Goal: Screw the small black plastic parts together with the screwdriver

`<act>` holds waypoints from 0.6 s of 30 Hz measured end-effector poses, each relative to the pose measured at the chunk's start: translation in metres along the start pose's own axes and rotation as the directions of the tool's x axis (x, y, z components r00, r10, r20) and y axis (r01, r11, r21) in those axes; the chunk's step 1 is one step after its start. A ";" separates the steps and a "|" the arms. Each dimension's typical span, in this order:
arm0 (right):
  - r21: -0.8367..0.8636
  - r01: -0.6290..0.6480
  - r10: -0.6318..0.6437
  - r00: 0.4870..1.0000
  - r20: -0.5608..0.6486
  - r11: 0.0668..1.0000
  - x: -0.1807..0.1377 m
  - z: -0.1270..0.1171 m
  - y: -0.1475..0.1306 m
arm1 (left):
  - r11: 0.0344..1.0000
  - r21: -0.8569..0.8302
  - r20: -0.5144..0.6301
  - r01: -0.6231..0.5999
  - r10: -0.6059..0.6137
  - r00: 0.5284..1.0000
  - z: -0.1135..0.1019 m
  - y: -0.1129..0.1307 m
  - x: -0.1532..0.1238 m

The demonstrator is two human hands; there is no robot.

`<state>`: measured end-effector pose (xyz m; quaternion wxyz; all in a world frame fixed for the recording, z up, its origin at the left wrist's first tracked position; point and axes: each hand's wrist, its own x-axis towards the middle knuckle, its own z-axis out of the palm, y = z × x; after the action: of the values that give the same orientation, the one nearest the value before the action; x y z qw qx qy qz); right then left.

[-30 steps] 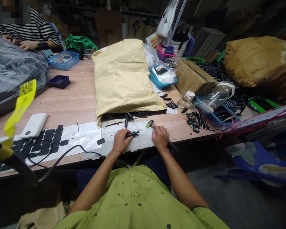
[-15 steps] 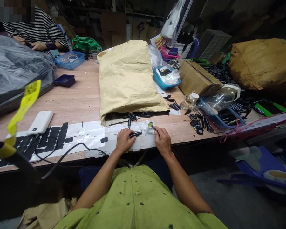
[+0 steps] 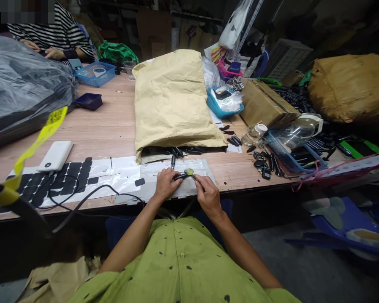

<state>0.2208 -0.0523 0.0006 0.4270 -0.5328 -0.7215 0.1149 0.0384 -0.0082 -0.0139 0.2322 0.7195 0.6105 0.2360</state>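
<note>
My left hand point(image 3: 166, 184) is closed on a slim black pen-shaped piece point(image 3: 181, 176), which points to the right. My right hand point(image 3: 207, 194) pinches the handle of a small tool with a round yellow-green head point(image 3: 189, 171). That head meets or overlaps the tip of the black piece; which of the two I cannot tell. Beneath both hands lies a clear-covered white work sheet point(image 3: 192, 191). Just beyond, similar black pieces point(image 3: 177, 152) stick out of the mouth of a large tan paper bag point(image 3: 170, 101).
A white power bank point(image 3: 55, 156) with a black cable rests on white sheets with black stickers at left. To the right are a glass jar point(image 3: 254, 134), keys point(image 3: 261, 162) and a blue basket point(image 3: 287, 151). Across the table sits a person in striped sleeves point(image 3: 71, 33).
My right hand has moved left, bringing the tool's round head to the tip of the black piece. The left hand keeps its grip. The whole view has shifted slightly.
</note>
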 end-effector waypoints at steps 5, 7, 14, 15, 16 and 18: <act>-0.028 0.001 0.000 0.999 0.034 1.000 -0.002 0.003 0.002 | 1.000 -0.009 0.008 0.008 -0.008 1.000 0.001 0.001 0.000; -0.010 0.007 -0.007 1.000 0.016 1.000 -0.002 0.003 0.000 | 1.000 -0.010 0.005 0.006 -0.006 1.000 0.002 0.002 0.000; -0.016 0.054 -0.052 0.994 0.093 0.998 -0.005 0.012 -0.007 | 1.000 -0.001 0.016 0.020 -0.020 1.000 0.001 0.003 0.000; -0.025 0.049 -0.046 0.994 0.097 0.998 -0.004 0.013 -0.006 | 1.000 -0.006 0.020 0.019 -0.019 1.000 0.001 0.003 0.000; -0.034 0.039 -0.036 0.995 0.088 0.999 -0.003 0.012 -0.003 | 1.000 -0.013 0.024 0.017 -0.017 1.000 0.001 0.003 0.000; -0.059 0.012 -0.009 0.999 0.043 0.998 0.002 0.008 0.005 | 1.000 -0.027 0.026 0.014 -0.013 1.000 0.001 0.003 0.000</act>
<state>0.2177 -0.0462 -0.0066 0.3959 -0.5388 -0.7365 0.1024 0.0408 -0.0090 -0.0127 0.2515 0.7151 0.6091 0.2333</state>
